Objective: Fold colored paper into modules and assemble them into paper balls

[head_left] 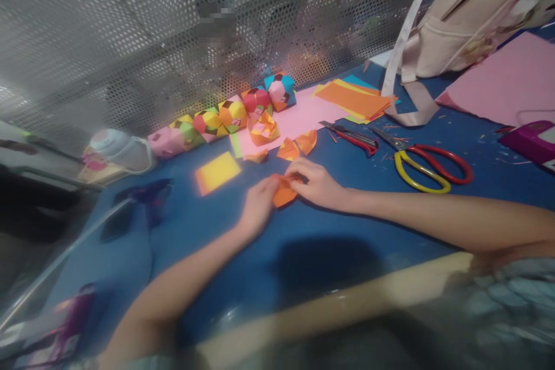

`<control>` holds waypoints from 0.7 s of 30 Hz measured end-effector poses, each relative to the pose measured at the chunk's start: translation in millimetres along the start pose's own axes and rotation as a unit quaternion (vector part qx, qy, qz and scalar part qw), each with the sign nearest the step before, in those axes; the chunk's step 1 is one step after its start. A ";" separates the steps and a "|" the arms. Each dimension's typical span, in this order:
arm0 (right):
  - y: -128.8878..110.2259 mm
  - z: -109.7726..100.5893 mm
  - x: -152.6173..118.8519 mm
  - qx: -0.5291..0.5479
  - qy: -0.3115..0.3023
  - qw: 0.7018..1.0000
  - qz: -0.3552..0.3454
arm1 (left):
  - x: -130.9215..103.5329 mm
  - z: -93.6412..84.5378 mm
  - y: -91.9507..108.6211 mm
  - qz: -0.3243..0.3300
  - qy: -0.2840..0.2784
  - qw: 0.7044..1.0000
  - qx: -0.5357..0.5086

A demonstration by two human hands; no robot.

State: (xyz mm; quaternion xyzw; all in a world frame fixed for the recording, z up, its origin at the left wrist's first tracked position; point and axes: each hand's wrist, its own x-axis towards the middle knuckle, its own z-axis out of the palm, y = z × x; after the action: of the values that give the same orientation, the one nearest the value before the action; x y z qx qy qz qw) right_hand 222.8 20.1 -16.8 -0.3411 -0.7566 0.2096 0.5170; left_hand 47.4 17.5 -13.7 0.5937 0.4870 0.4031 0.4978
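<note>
An orange piece of folded paper (285, 193) is held low over the blue table between my two hands. My left hand (259, 199) pinches its left edge. The fingers of my right hand (318, 184) are closed on its upper right side and cover part of it. Just beyond my hands lie folded orange paper pieces (306, 142) and a partly assembled orange and yellow paper shape (263, 128). A stack of yellow and orange paper squares (218, 173) rests to the left of my left hand.
Several colourful folded paper balls (233, 114) line the back beside a white bottle (117, 147). Pink sheets (299, 118) and orange strips (353, 98) lie behind. Red-and-yellow-handled scissors (422, 167) and a red cutter (353, 137) are at right, near a pale bag (451, 40).
</note>
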 end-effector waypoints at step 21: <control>-4.6 -1.3 -0.4 -0.026 -0.013 0.997 -0.066 | -0.6 1.3 0.9 -0.004 0.008 1.000 -0.020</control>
State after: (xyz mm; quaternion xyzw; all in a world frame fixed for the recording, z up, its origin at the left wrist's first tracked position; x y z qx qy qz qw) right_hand 222.7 16.7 -13.5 -0.3011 -0.7892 0.1598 0.5108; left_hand 48.6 16.7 -13.0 0.5784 0.4853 0.4152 0.5075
